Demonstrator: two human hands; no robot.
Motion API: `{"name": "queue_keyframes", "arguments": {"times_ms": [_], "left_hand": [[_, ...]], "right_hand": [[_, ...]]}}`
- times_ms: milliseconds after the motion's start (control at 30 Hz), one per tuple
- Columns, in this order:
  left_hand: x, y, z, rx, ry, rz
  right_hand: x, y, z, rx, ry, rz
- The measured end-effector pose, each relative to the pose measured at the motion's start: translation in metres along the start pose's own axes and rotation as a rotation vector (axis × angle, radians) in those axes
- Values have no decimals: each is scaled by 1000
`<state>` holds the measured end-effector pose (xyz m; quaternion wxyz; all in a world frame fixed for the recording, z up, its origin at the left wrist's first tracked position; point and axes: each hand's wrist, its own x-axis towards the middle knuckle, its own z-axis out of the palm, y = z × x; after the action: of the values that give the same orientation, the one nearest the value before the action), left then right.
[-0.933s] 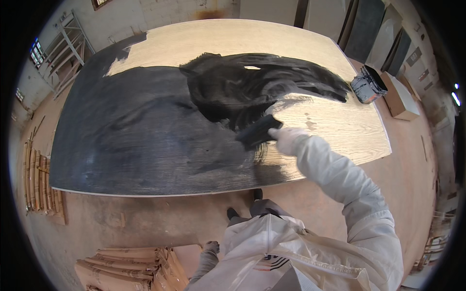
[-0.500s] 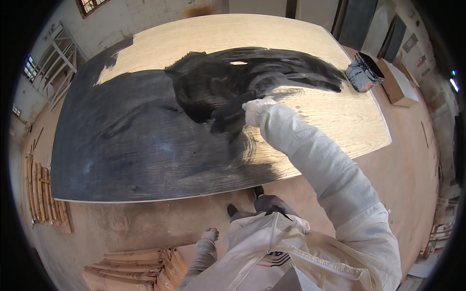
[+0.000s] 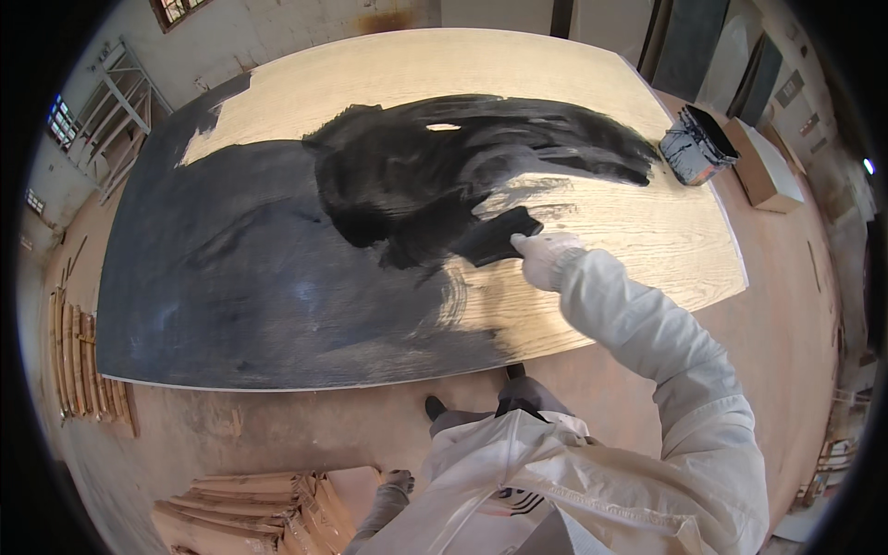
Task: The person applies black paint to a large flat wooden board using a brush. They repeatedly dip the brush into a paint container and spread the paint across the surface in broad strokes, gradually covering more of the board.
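Workshop floor, reddish and dusty, is lying all round a big wooden board that is taking up most of the view. Dull dark paint is covering the board's left part, and glossy black wet paint is spreading across its middle toward the right edge. The right hand, gloved in white, is closing its fingers around a black paint pad, which is pressing on the board at the wet paint's lower right border, near bare wood. The left hand, gloved too, is hanging low beside the suit; its fingers cannot be told. A paint-smeared bucket is standing just off the board's far right corner, beside a box. Stacked planks are lying below the near edge.
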<state>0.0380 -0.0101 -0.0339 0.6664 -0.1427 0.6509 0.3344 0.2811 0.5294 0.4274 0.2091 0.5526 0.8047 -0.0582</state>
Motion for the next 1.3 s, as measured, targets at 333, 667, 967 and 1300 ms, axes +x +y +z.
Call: {"name": "queue_keyframes", "arguments": {"times_ms": [333,667,967,1300], "left_hand": [[-7,27,152,293,193,205],[-29,-46,226,422,282,299],[-36,-29,204,355,296,313],[12,10,135,410,202,385]], "right_hand": [[98,91,27,-56,39,-76],[88,114,-20,-58,-186,-117],[105,100,-10,-30,-47,-224],[100,81,-49,27,-133,-260]]}}
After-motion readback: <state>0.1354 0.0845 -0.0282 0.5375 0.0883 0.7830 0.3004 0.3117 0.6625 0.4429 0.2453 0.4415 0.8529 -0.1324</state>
